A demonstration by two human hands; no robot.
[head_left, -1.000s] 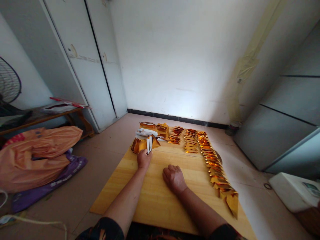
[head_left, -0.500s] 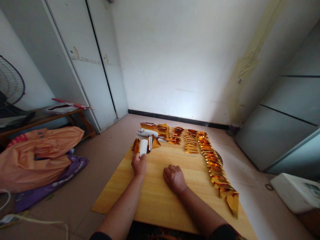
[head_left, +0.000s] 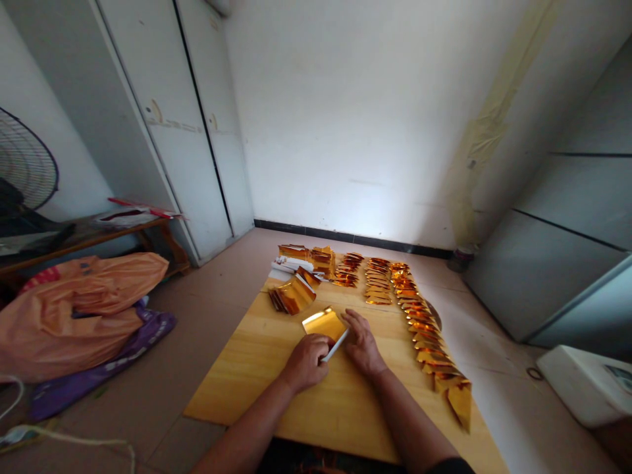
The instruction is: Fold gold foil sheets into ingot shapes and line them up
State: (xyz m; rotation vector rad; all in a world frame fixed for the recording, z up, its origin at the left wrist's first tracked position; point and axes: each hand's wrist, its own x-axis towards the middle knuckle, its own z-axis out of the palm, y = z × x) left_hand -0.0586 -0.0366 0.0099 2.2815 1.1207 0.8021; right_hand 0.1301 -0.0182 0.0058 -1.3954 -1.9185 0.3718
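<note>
My left hand (head_left: pixel 309 362) is closed around the near edge of a sheet of gold foil paper (head_left: pixel 323 322). The sheet is curled, gold side up, and a white strip of its underside shows along the near right edge. At the sheet's right corner rests my right hand (head_left: pixel 363 342), fingers stretched out and touching or almost touching the paper; its thumb is partly hidden. Beyond my left hand lies a small stack of curved gold foil sheets (head_left: pixel 293 294) on the wooden board (head_left: pixel 247 355).
Folded gold foil pieces stand in a long row (head_left: pixel 422 329) on the right, with shorter rows (head_left: pixel 378 280) at the back. A white bundle (head_left: pixel 291 264) lies at the back left. An orange bag (head_left: pixel 83 309) is on the floor left; a white box (head_left: pixel 582 382) stands right.
My left hand has drawn a sheet from the back-left stack toward the board's middle, turning its gold side up. My right hand has uncurled and moved to the sheet's right corner.
</note>
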